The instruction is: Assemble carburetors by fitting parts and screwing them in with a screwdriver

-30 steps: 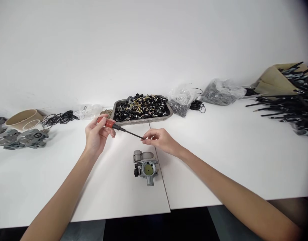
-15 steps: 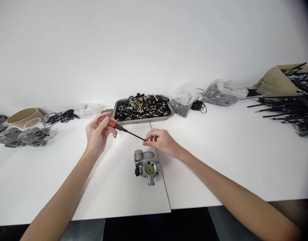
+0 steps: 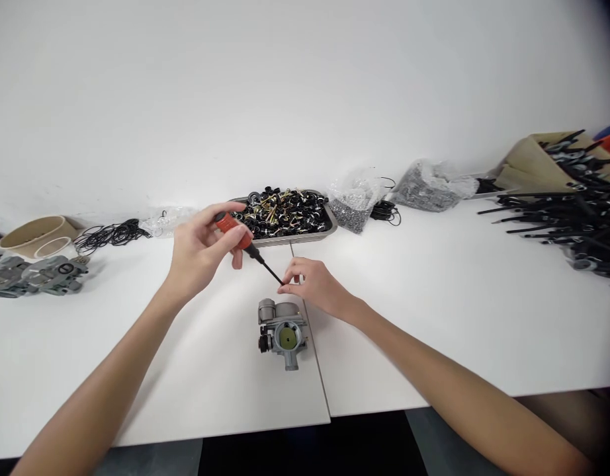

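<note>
My left hand [image 3: 198,254] is closed round the red handle of a screwdriver [image 3: 234,231], whose dark shaft slants down to the right. At the shaft's tip, the fingers of my right hand [image 3: 307,284] are pinched together. Whatever lies between those fingertips is too small to make out. Just below both hands a grey metal carburetor [image 3: 284,317] rests on the white table, its round bore with a greenish disc facing me and a black knob on its left side. Neither hand touches it.
Behind the hands stands a metal tray [image 3: 309,236] heaped with small black and brass parts. Bags of small metal pieces [image 3: 352,205] lie along the wall. More carburetors [image 3: 57,274] sit at left by a tan container [image 3: 37,235]. Black cables [image 3: 573,218] spill from a box at right.
My left hand has moved right and tipped the screwdriver more steeply downward. The right fingers stay pinched at its tip. The whole view has shifted slightly.
</note>
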Motion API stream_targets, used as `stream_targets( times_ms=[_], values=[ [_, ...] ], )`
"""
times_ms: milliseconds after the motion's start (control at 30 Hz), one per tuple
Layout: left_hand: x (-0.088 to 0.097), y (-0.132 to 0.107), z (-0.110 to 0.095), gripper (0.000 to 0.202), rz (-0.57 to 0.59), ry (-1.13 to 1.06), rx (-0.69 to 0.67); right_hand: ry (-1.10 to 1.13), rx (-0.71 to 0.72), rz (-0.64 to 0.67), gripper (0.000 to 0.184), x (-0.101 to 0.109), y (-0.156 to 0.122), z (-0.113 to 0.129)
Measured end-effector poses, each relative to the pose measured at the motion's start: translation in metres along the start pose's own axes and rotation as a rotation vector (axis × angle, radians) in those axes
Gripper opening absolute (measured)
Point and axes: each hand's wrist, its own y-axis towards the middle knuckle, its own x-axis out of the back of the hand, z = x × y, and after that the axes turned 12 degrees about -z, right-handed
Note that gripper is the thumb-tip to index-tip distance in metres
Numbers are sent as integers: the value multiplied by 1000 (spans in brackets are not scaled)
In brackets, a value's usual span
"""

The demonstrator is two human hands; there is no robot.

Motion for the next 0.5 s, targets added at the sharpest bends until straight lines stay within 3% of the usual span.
stream_targets(
  times_ms=[133,267,433,500],
  values=[
    [-21,11,-30,34,116,-15,-46,225,-66,-9,26,5,1,3],
    [-32,4,-44,33,26,-168,3,385,-108,71,27,9,2,3],
    [-21,-7,-48,42,99,-101,-271,576,-169,178,28,8,-1,12],
    [-16,-8,-50,45,57,-111,-341,627,-169,208,29,9,-2,15]
  ],
)
